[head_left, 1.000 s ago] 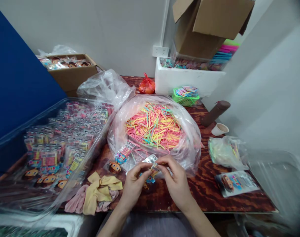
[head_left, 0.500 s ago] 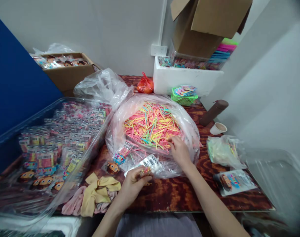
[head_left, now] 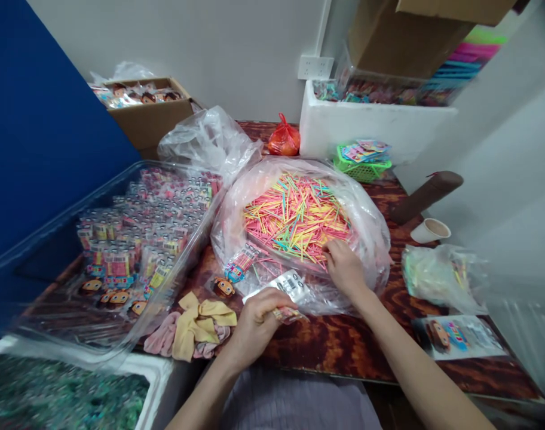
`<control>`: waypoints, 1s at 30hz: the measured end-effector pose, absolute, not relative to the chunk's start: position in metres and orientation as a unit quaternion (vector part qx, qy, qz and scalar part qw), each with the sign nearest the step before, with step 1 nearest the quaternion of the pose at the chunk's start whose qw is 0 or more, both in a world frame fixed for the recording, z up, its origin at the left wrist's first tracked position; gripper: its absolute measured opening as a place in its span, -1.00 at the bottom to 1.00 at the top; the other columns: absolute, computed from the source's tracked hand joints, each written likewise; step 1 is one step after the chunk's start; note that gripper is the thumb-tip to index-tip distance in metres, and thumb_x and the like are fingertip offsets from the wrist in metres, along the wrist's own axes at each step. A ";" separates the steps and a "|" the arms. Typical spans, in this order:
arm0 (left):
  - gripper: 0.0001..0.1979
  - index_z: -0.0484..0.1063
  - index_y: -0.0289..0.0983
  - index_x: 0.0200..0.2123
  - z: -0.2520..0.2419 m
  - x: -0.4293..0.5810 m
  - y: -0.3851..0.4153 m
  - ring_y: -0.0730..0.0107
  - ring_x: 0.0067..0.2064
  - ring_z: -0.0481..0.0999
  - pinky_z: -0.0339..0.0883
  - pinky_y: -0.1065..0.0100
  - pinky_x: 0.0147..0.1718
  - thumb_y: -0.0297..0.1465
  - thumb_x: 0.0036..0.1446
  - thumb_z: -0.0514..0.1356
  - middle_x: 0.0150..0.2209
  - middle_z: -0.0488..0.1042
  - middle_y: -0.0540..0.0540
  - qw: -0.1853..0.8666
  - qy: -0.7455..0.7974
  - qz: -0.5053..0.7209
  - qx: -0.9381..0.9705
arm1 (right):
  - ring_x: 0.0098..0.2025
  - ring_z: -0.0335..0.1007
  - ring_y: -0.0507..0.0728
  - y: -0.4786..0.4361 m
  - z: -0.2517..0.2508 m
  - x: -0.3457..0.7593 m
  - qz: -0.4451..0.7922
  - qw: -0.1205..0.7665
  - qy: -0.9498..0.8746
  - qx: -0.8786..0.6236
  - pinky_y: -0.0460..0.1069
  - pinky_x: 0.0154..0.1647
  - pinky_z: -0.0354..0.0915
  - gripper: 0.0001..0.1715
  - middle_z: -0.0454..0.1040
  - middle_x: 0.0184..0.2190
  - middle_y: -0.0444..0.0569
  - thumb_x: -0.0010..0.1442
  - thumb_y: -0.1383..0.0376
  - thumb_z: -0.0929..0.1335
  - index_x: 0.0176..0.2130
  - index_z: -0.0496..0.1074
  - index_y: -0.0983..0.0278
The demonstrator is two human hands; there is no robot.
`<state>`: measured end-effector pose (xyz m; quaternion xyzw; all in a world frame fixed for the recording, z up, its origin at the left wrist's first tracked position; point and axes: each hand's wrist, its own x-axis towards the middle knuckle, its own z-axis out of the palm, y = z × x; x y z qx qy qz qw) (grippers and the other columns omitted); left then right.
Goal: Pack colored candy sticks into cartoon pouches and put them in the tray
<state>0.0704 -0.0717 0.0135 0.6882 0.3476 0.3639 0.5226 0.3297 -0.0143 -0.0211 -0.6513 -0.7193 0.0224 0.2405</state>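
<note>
My left hand (head_left: 257, 322) is closed round a small clear packet (head_left: 287, 290) with a barcode and a few coloured sticks in it, held just above the near table edge. My right hand (head_left: 344, 269) reaches into the big clear plastic bag (head_left: 371, 215) and its fingers are curled into the heap of pink, yellow and green sticks (head_left: 294, 215). What the fingers grip there is hidden. A filled cartoon packet (head_left: 239, 269) lies beside the bag's near side.
A clear tub (head_left: 43, 233) of filled packets stands at the left. Yellow and pink cloths (head_left: 192, 325) lie beside my left hand. A white foam box (head_left: 371, 125), green basket (head_left: 364, 160), paper cup (head_left: 429, 230), brown tube (head_left: 427, 194) and more packets (head_left: 456, 337) sit to the right.
My right hand left the packet and moved forward into the stick heap. My left hand kept the packet. The camera view shifted left and down.
</note>
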 end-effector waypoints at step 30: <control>-0.89 0.41 -0.30 -0.38 0.012 0.079 -0.074 0.47 -0.36 0.25 0.14 0.46 -0.34 -0.38 0.16 0.18 -0.44 0.31 0.06 0.592 0.405 0.315 0.621 | 0.13 0.24 0.21 -0.102 0.070 0.242 0.248 0.402 -0.702 -0.532 0.16 0.15 0.21 -0.81 0.40 0.01 0.03 0.32 0.33 0.27 -0.14 0.46 0.18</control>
